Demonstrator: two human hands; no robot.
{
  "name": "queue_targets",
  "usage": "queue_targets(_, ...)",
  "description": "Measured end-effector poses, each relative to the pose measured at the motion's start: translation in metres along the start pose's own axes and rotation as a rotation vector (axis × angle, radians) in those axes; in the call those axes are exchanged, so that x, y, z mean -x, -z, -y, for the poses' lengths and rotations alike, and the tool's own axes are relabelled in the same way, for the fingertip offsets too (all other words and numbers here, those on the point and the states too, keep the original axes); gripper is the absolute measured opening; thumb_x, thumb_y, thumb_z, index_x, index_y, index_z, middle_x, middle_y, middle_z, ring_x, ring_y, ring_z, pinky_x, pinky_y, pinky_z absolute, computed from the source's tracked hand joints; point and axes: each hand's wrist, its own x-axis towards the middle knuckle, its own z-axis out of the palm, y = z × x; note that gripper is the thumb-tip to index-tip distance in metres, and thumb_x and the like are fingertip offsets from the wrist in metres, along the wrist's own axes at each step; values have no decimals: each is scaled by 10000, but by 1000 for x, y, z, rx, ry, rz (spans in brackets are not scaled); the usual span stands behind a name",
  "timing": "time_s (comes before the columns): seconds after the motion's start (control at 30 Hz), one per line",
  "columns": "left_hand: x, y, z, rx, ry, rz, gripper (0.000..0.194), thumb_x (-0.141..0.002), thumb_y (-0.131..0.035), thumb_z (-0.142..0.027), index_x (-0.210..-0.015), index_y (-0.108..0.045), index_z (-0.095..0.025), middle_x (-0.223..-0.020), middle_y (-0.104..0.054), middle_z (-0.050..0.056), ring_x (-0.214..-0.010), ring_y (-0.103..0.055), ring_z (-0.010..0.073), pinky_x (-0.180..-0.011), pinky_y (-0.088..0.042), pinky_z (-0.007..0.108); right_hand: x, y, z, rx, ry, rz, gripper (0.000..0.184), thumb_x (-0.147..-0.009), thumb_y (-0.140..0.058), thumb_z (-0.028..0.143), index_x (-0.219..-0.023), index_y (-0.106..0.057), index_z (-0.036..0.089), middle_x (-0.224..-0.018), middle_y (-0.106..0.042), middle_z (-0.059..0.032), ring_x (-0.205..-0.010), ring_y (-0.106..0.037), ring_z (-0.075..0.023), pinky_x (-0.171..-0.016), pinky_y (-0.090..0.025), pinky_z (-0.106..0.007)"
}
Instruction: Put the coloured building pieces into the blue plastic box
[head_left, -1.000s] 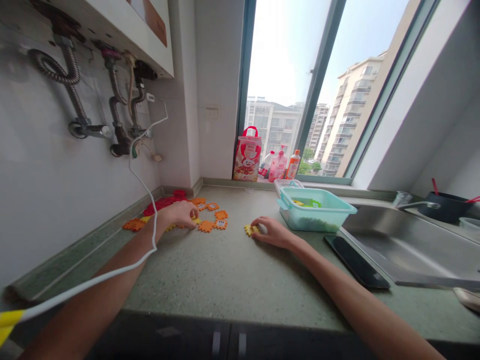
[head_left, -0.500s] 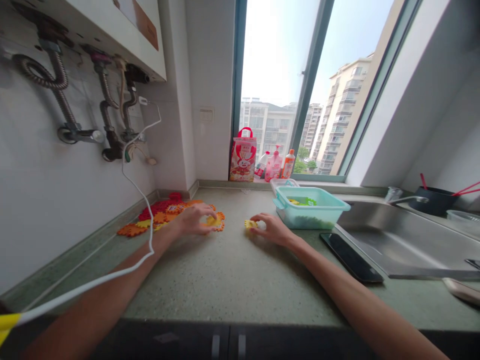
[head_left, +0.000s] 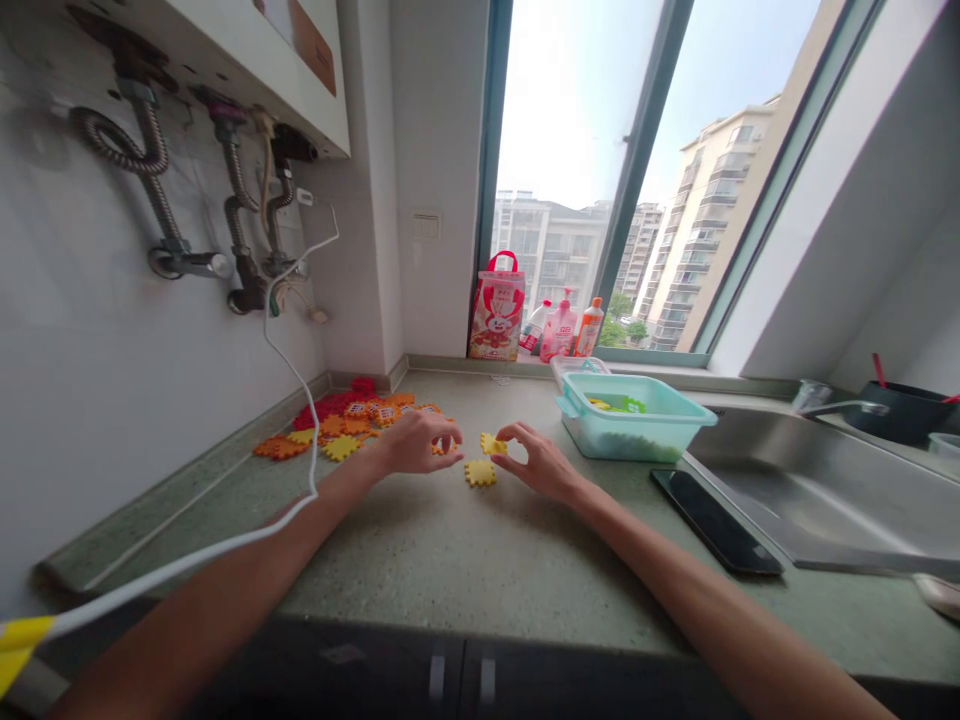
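Observation:
Between the thumb and fingers of my right hand [head_left: 544,462] is a small yellow notched tile [head_left: 492,443], held just above the counter. A second yellow notched tile [head_left: 480,473] lies flat below it. My left hand [head_left: 420,443] is open over the counter, thumb and fingers apart with nothing between them. An orange notched tile [head_left: 442,445] shows partly behind its fingers. Left of that hand spreads a pile of red, orange and yellow tiles [head_left: 341,447], partly hidden by the forearm and a white cable.
A turquoise plastic box [head_left: 637,420] holding green and yellow pieces stands right of my right hand. Beside it lie a black phone [head_left: 716,525] and a steel sink [head_left: 810,490]. A white cable [head_left: 217,548] crosses over my left forearm. Bottles [head_left: 559,328] line the windowsill.
My left hand has let go of a yellow tile, which now lies on the counter between the hands. My right hand still holds its yellow tile. The view has shifted slightly.

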Motion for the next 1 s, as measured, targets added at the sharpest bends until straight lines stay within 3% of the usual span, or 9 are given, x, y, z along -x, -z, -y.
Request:
queue_targets(0.17, 16, 46, 33, -277, 499, 188, 302, -820, -731, -534, -763, -773, -241, -756, -760, 24, -691, -675, 175, -663, -439, 262, 2, -8, 7, -37, 13, 216, 216, -987, -683, 419, -1109, -682, 240, -1125, -697, -73, -1031, -681, -223, -966, -520, -367)
queue_targets(0.27, 34, 70, 63, -400, 854, 325, 452, -610, -858, -645, -714, -751, -219, -759, -754, 73, -769, -689, 239, -736, -462, 301, 3, -7, 8, -59, 10, 287, 256, -935, -745, 426, -1098, -700, 234, -1142, -698, -81, -1025, -679, -227, -963, -520, -364)
queue_targets(0.33, 45, 79, 77, -401, 981, 387, 546, -477, -924, -649, -690, -712, -193, -726, -730, 82, -787, -680, 259, -759, -466, 321, 3, -6, 7, -74, 11, 295, 272, -909, -771, 414, -1102, -704, 234, -1133, -714, -77, -1032, -679, -229, -965, -519, -362)
queue_targets(0.5, 53, 81, 83, -277, 1007, 503, 507, -421, -960, -516, -692, -696, -180, -652, -676, 22, -673, -623, 212, -698, -455, 322, 3, -3, 7, -65, -5, 274, 230, -909, -764, 393, -1065, -726, 228, -1060, -755, -63, -972, -694, -219, -916, -522, -343)
queue_targets(0.67, 49, 79, 77, -351, 992, 547, 406, -487, -918, -459, -711, -719, -185, -687, -691, 26, -757, -630, 231, -718, -457, 319, 3, 0, 6, -30, -7, 255, 234, -891, -788, 383, -1058, -732, 228, -1049, -759, -54, -938, -703, -215, -901, -527, -337)
queue_targets(0.8, 48, 78, 81, -377, 989, 541, 357, -511, -883, -425, -729, -732, -187, -781, -724, 76, -811, -667, 276, -755, -483, 355, 1, -6, 7, -31, 21, 180, 229, -933, -757, 368, -1120, -723, 241, -1116, -752, -63, -1031, -699, -228, -975, -516, -362)
queue_targets(0.87, 47, 78, 84, -376, 976, 519, 360, -520, -868, -449, -732, -735, -191, -825, -740, 105, -841, -686, 302, -770, -495, 370, 0, -10, 8, -35, 38, 204, 266, -929, -769, 381, -1152, -721, 245, -1136, -750, -69, -1063, -693, -234, -984, -516, -365)
queue_targets(1.0, 39, 76, 82, -441, 933, 367, 442, -554, -826, -544, -846, -746, -221, -943, -770, 132, -918, -716, 353, -821, -515, 400, -4, -14, 9, -19, 49, 262, 292, -890, -812, 407, -1125, -744, 247, -1099, -755, -70, -1055, -683, -236, -956, -520, -351)
